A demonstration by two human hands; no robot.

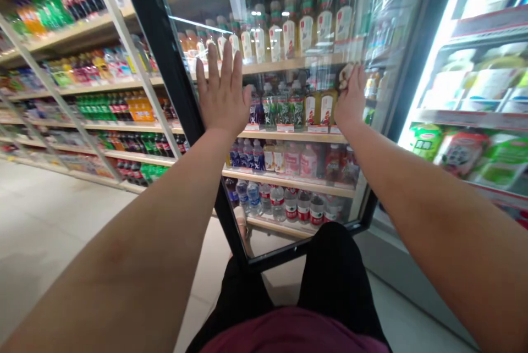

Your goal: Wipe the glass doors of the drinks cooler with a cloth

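An open glass door (289, 89) with a black frame (165, 45) stands in front of me. Flat against its left part lies my left hand (223, 94), fingers spread and holding nothing. My right hand (350, 103) presses a crumpled pale cloth (345, 76) to the glass near the right side. Part of the cloth is hidden by the fingers. Through the pane I see shelved bottles, with juice-like bottles (307, 28) in the upper row.
On the right, a lit cooler (462, 116) holds bottles and green and red packs. Long drink shelves (78, 86) run along the left above a pale tiled floor (37, 226). My knees (334, 265) are close to the door's lower edge.
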